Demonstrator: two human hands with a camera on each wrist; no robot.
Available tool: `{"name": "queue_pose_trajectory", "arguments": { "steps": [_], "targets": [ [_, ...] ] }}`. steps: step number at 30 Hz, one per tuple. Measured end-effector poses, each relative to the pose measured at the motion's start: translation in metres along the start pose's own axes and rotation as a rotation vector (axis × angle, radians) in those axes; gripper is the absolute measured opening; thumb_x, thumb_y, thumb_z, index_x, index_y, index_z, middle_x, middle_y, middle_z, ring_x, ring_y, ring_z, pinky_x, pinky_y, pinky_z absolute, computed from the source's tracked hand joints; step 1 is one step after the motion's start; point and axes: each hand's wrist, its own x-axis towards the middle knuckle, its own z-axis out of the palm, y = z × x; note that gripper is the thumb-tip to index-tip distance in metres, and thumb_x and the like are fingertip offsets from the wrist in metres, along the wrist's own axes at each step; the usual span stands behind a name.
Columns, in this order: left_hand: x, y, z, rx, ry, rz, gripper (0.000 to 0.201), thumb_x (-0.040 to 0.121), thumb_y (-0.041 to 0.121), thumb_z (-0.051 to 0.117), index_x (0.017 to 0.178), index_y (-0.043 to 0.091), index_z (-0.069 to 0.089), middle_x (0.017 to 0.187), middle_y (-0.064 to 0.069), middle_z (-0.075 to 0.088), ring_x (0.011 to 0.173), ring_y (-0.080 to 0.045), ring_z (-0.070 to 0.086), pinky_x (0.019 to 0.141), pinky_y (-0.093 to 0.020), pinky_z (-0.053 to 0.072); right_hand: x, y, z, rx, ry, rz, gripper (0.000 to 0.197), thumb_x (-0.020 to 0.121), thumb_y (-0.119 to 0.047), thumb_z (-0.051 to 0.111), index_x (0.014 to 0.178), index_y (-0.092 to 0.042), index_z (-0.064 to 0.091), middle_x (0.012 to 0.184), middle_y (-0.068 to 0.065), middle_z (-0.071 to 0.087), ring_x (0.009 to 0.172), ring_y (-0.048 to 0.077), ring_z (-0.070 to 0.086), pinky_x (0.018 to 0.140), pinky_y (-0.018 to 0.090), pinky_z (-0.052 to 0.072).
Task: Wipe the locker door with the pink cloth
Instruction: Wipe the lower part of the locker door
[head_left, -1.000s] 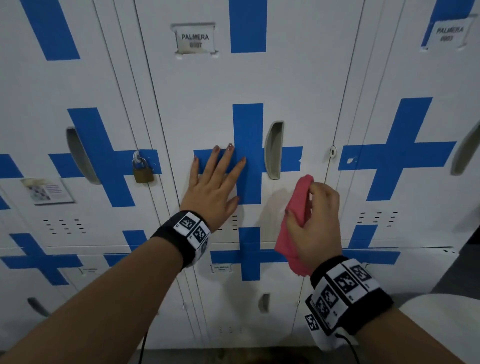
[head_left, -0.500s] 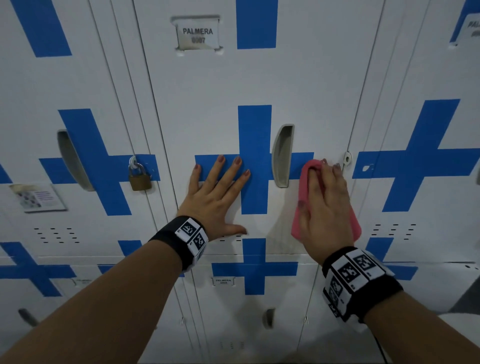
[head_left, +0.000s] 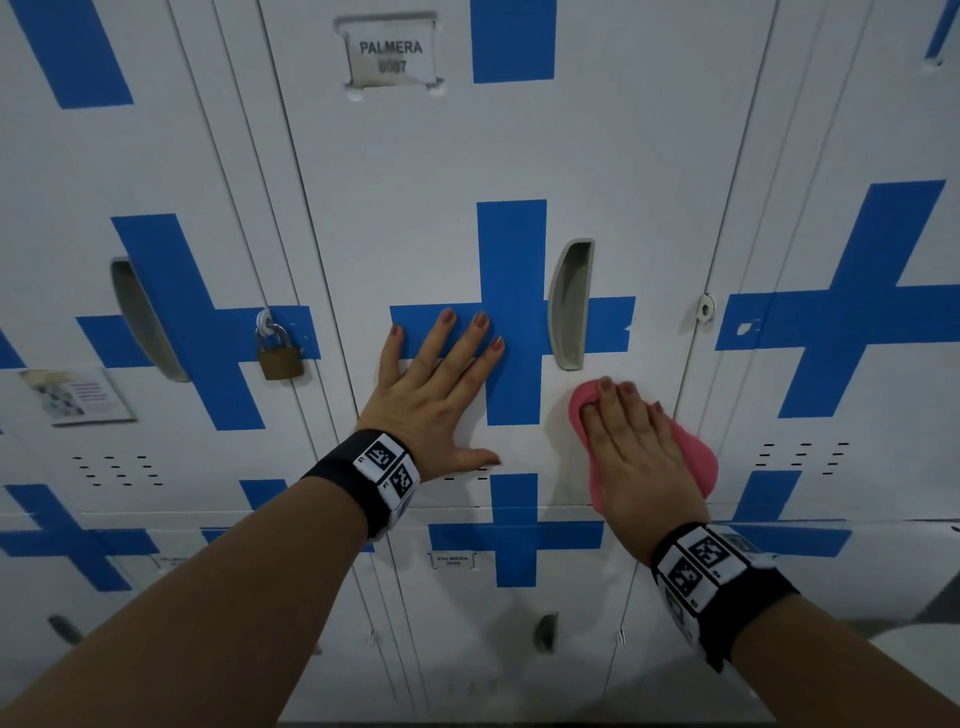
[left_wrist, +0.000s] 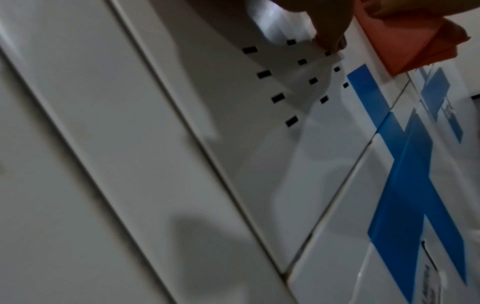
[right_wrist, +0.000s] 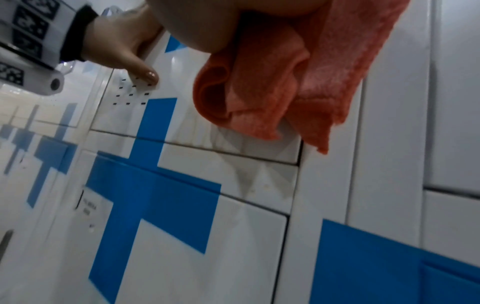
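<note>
Head cam is looking straight at the lockers (head_left: 498, 156) from arm's reach, tilting slightly down. Both wrist cams are sitting right against the door, peering down along it. They're sharing the vent slots (left_wrist: 291, 82), the cloth (right_wrist: 298, 82) and the lower door's blue cross (right_wrist: 150, 195).

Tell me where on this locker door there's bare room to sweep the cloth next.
Open white runs above the blue cross, up to the name tag. It is crowded lower down: the left hand lies flat left of the handle, and the right hand presses the pink cloth beneath it.
</note>
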Motion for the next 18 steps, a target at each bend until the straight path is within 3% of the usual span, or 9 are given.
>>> {"name": "queue_pose_trajectory", "arguments": {
  "steps": [6,10,15,18],
  "targets": [
    [0.000,0.000,0.001,0.001,-0.011,0.002,0.127,0.059,0.087,0.048,0.149,0.020,-0.011,0.155,-0.002,-0.022,0.143,-0.027,-0.018,0.110,-0.056,-0.016,-0.007,0.006,0.004,-0.039,0.049,-0.075,0.102,0.064,0.007,0.051,0.149,-0.014,-0.001,0.156,0.002,-0.017,0.143,0.023,-0.011,0.115,0.040,-0.006],
    [-0.001,-0.001,0.002,-0.002,-0.013,0.002,0.126,0.059,0.087,0.047,0.149,0.020,-0.011,0.155,-0.002,-0.022,0.143,-0.027,-0.017,0.109,-0.056,-0.017,0.001,0.006,-0.019,0.005,0.147,0.054,0.084,0.073,0.007,0.040,0.147,-0.012,0.007,0.157,0.005,-0.011,0.144,0.025,-0.011,0.113,0.048,0.004],
    [0.000,0.000,0.002,0.001,-0.018,0.002,0.126,0.059,0.087,0.047,0.149,0.020,-0.011,0.155,-0.001,-0.022,0.143,-0.027,-0.018,0.110,-0.056,-0.015,0.030,0.009,-0.047,0.090,0.402,0.167,0.071,0.069,0.014,0.047,0.138,0.000,0.036,0.147,0.013,0.022,0.134,0.034,0.020,0.108,0.049,0.021],
    [-0.001,0.000,0.002,-0.004,-0.015,0.003,0.126,0.059,0.087,0.048,0.149,0.020,-0.010,0.155,0.000,-0.022,0.143,-0.026,-0.017,0.110,-0.057,-0.014,0.036,0.009,-0.043,0.092,0.434,0.167,0.067,0.074,0.011,0.042,0.139,-0.002,0.031,0.145,0.013,0.023,0.133,0.033,0.023,0.109,0.047,0.022]
  ]
}}
